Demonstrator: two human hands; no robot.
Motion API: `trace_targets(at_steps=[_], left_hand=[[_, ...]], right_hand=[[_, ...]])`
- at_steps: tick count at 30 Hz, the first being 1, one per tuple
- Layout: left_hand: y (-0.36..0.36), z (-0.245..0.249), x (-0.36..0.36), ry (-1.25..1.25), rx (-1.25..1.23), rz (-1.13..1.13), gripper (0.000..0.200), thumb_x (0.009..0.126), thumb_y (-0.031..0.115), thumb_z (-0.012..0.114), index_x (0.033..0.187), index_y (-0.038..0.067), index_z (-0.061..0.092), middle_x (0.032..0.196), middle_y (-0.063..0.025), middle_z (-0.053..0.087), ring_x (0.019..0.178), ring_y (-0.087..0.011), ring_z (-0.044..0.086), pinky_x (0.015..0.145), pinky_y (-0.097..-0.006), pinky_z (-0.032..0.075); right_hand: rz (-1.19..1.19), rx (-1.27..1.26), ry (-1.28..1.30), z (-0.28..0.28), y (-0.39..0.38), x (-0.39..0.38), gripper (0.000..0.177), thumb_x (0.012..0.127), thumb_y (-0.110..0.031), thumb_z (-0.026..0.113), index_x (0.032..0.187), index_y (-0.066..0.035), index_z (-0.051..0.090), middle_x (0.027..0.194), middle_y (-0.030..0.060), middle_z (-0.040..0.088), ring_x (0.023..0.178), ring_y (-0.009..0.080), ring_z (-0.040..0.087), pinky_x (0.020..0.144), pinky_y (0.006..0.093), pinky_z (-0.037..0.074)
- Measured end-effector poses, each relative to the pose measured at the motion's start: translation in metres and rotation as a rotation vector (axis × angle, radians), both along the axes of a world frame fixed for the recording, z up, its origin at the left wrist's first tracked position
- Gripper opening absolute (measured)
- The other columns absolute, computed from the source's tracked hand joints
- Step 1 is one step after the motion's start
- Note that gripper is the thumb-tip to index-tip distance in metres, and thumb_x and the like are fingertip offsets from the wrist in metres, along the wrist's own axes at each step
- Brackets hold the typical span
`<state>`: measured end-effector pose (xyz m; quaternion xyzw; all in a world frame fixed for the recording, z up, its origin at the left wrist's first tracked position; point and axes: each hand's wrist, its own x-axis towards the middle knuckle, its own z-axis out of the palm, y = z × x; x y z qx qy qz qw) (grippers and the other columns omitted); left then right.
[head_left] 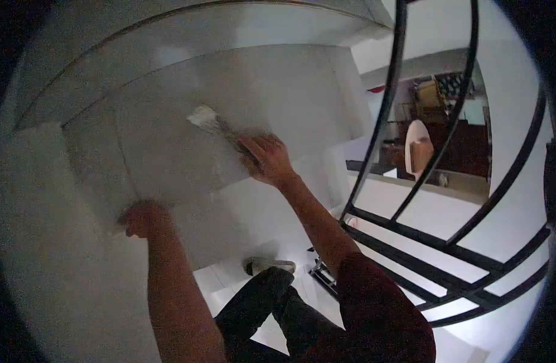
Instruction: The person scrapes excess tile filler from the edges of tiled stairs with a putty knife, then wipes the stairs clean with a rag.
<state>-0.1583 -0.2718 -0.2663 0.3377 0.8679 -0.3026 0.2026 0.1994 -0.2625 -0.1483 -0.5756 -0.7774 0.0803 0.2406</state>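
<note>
My right hand [267, 158] is closed around the dark handle of a brush with pale bristles [205, 117]. The bristles lie over the grey surface of a stair step [278, 91], and whether they touch it is hard to tell. Lower left, my left hand [146, 218] is at the near left part of the same step, by a thin joint line. Its fingers are curled, and whatever might be inside them is hidden.
Black metal railing bars [384, 109] rise along the right side. Past them is an opening with an ironing board [417, 145] beyond. A higher step [229, 30] curves across the top. Below, my shoe [269, 265] stands on white tiles, beside a dark metal frame [324, 277].
</note>
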Motion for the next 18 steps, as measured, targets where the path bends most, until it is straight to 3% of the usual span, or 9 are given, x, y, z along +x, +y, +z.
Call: trace_targets(at_steps=[2, 5, 9, 11, 12, 14, 15, 17, 18], left_hand=[[0.012, 0.027, 0.005, 0.045, -0.208, -0.177, 0.078, 0.102, 0.032, 0.055, 0.153, -0.009, 0.012, 0.136, -0.0290, 0.051, 0.120, -0.0411, 0.059, 0.100, -0.0551, 0.051], [0.038, 0.154, 0.066, 0.061, -0.188, -0.253, 0.087, 0.100, 0.039, 0.059, 0.154, -0.009, 0.011, 0.137, -0.0280, 0.052, 0.121, -0.0409, 0.059, 0.102, -0.0540, 0.049], [0.020, 0.060, 0.010, 0.198, -0.356, -0.601, 0.091, 0.098, 0.044, 0.061, 0.154, -0.009, 0.012, 0.138, -0.0278, 0.052, 0.123, -0.0405, 0.058, 0.104, -0.0529, 0.048], [0.025, 0.044, 0.004, 0.236, 0.014, -0.269, 0.085, 0.093, 0.058, 0.061, 0.156, 0.008, 0.032, 0.157, -0.0281, 0.032, 0.141, -0.0544, 0.033, 0.099, -0.0726, 0.043], [0.030, 0.084, 0.027, 0.228, 0.028, -0.267, 0.085, 0.093, 0.058, 0.061, 0.156, 0.008, 0.032, 0.157, -0.0281, 0.032, 0.141, -0.0544, 0.033, 0.099, -0.0726, 0.043], [0.038, 0.195, 0.079, -0.046, -0.083, -0.082, 0.077, 0.101, 0.047, 0.052, 0.151, -0.008, 0.030, 0.144, -0.0286, 0.048, 0.130, -0.0439, 0.052, 0.107, -0.0565, 0.045], [0.039, 0.189, 0.079, -0.030, -0.078, -0.060, 0.077, 0.101, 0.047, 0.052, 0.151, -0.008, 0.030, 0.144, -0.0286, 0.048, 0.130, -0.0439, 0.052, 0.107, -0.0565, 0.045], [0.031, 0.146, 0.062, 0.140, -0.194, -0.404, 0.076, 0.100, 0.049, 0.053, 0.148, -0.007, 0.036, 0.147, -0.0273, 0.046, 0.129, -0.0432, 0.052, 0.107, -0.0558, 0.045], [0.032, 0.133, 0.054, 0.157, -0.144, -0.365, 0.076, 0.100, 0.050, 0.053, 0.148, -0.007, 0.036, 0.148, -0.0267, 0.044, 0.130, -0.0424, 0.052, 0.107, -0.0555, 0.045]], right_hand=[[-0.043, -0.041, -0.027, 0.000, 0.005, -0.004, 0.051, 0.087, -0.030, 0.071, 0.132, -0.008, 0.059, 0.095, 0.0131, 0.069, 0.089, 0.0339, 0.066, 0.085, 0.0488, 0.052], [-0.061, -0.040, -0.099, 0.006, 0.019, -0.005, 0.050, 0.090, -0.036, 0.067, 0.130, -0.007, 0.060, 0.098, 0.0127, 0.069, 0.091, 0.0338, 0.066, 0.087, 0.0475, 0.051], [0.005, -0.135, -0.022, 0.009, 0.009, -0.008, 0.048, 0.089, -0.036, 0.066, 0.128, -0.007, 0.061, 0.098, 0.0166, 0.065, 0.094, 0.0348, 0.064, 0.088, 0.0484, 0.050], [0.015, -0.101, -0.045, 0.009, 0.011, -0.013, 0.047, 0.089, -0.035, 0.066, 0.127, -0.008, 0.061, 0.098, 0.0177, 0.063, 0.095, 0.0353, 0.063, 0.088, 0.0488, 0.050], [-0.003, 0.007, -0.064, 0.007, 0.010, -0.015, 0.045, 0.088, -0.034, 0.067, 0.125, -0.008, 0.063, 0.097, 0.0175, 0.062, 0.095, 0.0354, 0.061, 0.088, 0.0484, 0.049], [-0.009, 0.120, -0.072, 0.008, 0.011, -0.011, 0.044, 0.088, -0.034, 0.067, 0.123, -0.009, 0.064, 0.096, 0.0173, 0.062, 0.096, 0.0354, 0.060, 0.089, 0.0481, 0.049], [-0.007, 0.049, -0.085, 0.010, 0.012, -0.010, 0.040, 0.088, -0.033, 0.067, 0.120, -0.010, 0.066, 0.097, 0.0160, 0.062, 0.097, 0.0350, 0.059, 0.089, 0.0478, 0.048], [0.020, 0.005, -0.118, -0.003, 0.019, -0.014, 0.036, 0.088, -0.032, 0.067, 0.117, -0.012, 0.068, 0.100, 0.0141, 0.061, 0.099, 0.0340, 0.058, 0.091, 0.0481, 0.047], [0.039, 0.031, -0.142, -0.010, 0.022, -0.011, 0.035, 0.088, -0.032, 0.068, 0.118, -0.014, 0.068, 0.102, 0.0135, 0.061, 0.099, 0.0333, 0.058, 0.092, 0.0488, 0.046]])
